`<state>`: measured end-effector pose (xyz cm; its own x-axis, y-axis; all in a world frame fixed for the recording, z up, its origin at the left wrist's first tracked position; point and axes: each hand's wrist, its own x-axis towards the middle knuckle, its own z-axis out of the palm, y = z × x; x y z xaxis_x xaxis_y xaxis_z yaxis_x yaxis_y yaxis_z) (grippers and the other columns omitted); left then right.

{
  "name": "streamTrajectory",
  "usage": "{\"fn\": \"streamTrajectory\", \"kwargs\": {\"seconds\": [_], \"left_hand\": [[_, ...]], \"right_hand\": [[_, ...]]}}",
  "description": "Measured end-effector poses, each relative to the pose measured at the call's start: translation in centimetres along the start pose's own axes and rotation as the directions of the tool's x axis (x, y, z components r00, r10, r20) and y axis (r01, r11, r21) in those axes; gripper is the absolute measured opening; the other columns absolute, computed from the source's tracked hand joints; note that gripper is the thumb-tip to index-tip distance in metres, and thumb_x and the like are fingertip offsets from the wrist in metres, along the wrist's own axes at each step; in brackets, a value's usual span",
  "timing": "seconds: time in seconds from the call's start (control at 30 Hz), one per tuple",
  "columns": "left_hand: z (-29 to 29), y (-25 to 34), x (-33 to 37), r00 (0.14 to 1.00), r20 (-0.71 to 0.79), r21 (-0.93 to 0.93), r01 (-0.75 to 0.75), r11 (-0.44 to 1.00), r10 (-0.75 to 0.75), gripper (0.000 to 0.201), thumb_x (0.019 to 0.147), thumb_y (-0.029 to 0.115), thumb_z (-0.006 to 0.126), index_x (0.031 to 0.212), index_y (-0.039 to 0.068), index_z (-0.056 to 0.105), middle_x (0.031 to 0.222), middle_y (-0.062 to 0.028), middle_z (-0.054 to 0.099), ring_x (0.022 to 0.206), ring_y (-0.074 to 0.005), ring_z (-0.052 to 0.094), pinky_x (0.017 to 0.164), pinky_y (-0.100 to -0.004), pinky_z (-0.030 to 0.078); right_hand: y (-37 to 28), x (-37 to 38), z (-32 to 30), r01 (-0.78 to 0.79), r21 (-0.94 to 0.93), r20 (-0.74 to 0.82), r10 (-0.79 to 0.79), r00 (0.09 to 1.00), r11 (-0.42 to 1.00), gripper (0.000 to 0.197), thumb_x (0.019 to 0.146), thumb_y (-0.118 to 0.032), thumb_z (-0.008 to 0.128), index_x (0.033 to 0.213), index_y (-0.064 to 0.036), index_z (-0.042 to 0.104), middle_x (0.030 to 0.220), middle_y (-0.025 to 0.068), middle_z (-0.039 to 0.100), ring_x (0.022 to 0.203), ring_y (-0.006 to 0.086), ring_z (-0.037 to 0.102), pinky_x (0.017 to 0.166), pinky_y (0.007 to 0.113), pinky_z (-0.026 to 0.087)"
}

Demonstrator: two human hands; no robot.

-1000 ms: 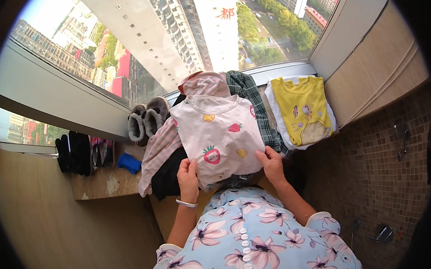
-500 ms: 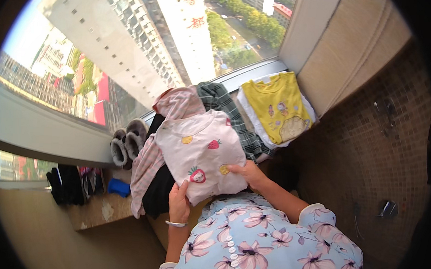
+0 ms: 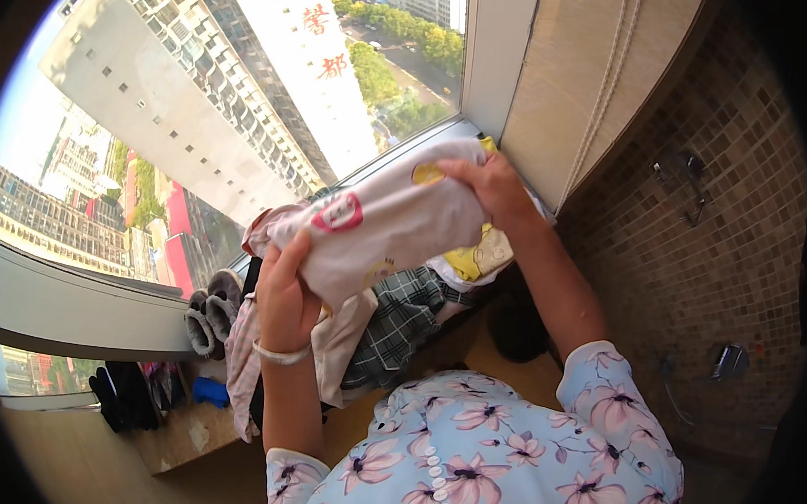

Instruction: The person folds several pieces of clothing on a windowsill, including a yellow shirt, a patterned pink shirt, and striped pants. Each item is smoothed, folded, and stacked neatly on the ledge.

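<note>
A pale pink shirt point(image 3: 396, 215) with fruit prints is held up in front of me, stretched between both hands. My left hand point(image 3: 287, 296) grips its near left edge, thumb on top. At the right end, my right hand point(image 3: 498, 188) pinches it beside a yellow fruit print. Beneath the shirt lie green plaid clothing point(image 3: 399, 329) and a beige garment point(image 3: 342, 340). A pink patterned garment point(image 3: 243, 353) hangs along the left of the pile. The yellow shirt point(image 3: 467, 263) behind my right forearm is mostly hidden by the raised cloth.
Grey fur-lined shoes point(image 3: 208, 319) stand on the window ledge at left, near a blue item point(image 3: 211, 392) and dark clothing point(image 3: 127, 397). Tall windows rise beyond the ledge. To the right is a tiled wall point(image 3: 727, 178) with a metal tap fitting point(image 3: 690, 180).
Both hands have lifted the pink shirt up and away from the pile, its front now folded into a narrower band. More of the plaid clothing shows below, and the yellow shirt is now partly covered.
</note>
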<state>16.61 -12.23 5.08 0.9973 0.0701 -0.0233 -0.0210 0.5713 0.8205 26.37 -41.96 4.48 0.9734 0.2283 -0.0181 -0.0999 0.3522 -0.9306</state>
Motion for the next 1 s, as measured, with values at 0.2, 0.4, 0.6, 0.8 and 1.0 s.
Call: {"fn": "streamTrajectory", "kwargs": {"seconds": [0.2,0.4,0.6,0.8,1.0], "left_hand": [[7.1,-7.0,5.4,0.996,0.084,-0.104,0.025,0.994,-0.016,0.04,0.108,0.013,0.062,0.142,-0.007,0.056,0.135,-0.0195,0.069,0.121,-0.028,0.07,0.107,-0.0425,0.058],[3.0,-26.4,5.5,0.851,-0.007,0.038,0.525,0.85,-0.525,0.042,0.107,0.018,0.063,0.143,-0.002,0.056,0.127,-0.0146,0.071,0.111,-0.0267,0.073,0.089,-0.044,0.064],[1.8,-29.9,4.8,0.852,-0.116,0.194,0.523,0.83,-0.51,0.043,0.101,0.012,0.068,0.141,0.0,0.058,0.127,-0.0133,0.072,0.111,-0.0259,0.073,0.09,-0.0437,0.063],[2.0,-30.9,4.2,0.936,-0.13,0.25,0.349,0.903,-0.326,0.049,0.089,-0.001,0.069,0.136,-0.004,0.059,0.128,-0.013,0.072,0.112,-0.0229,0.071,0.099,-0.0347,0.055],[0.5,-32.0,3.1,0.948,-0.198,0.414,0.311,0.855,-0.249,0.063,0.086,0.003,0.076,0.142,-0.005,0.05,0.136,-0.017,0.065,0.119,-0.0257,0.066,0.102,-0.0373,0.054]], "right_hand": [[-2.2,2.7,-9.1,0.187,-0.032,-0.113,-0.189,0.975,0.982,0.023,0.097,-0.011,0.075,0.116,0.0012,0.076,0.105,0.0069,0.078,0.089,0.0143,0.074,0.079,0.029,0.06],[13.0,-1.1,-24.9,-0.107,-0.271,-0.379,-0.004,0.925,0.957,0.036,0.092,-0.012,0.078,0.124,0.0049,0.073,0.113,0.0103,0.078,0.097,0.0181,0.074,0.088,0.034,0.06],[14.8,-2.8,-24.4,-0.154,-0.275,-0.43,0.022,0.902,0.949,0.043,0.088,-0.013,0.081,0.126,0.0049,0.071,0.114,0.0108,0.078,0.101,0.018,0.073,0.089,0.035,0.058],[15.0,-3.3,-24.8,-0.166,-0.533,-0.438,-0.103,0.893,0.83,0.048,0.084,-0.009,0.079,0.127,0.0062,0.068,0.116,0.0137,0.078,0.102,0.0199,0.073,0.093,0.035,0.057],[13.9,-3.2,-23.7,-0.279,-0.859,-0.438,-0.335,0.834,0.429,0.054,0.08,-0.015,0.082,0.129,0.001,0.067,0.121,0.0226,0.073,0.111,0.04,0.07,0.096,0.046,0.055]]}}
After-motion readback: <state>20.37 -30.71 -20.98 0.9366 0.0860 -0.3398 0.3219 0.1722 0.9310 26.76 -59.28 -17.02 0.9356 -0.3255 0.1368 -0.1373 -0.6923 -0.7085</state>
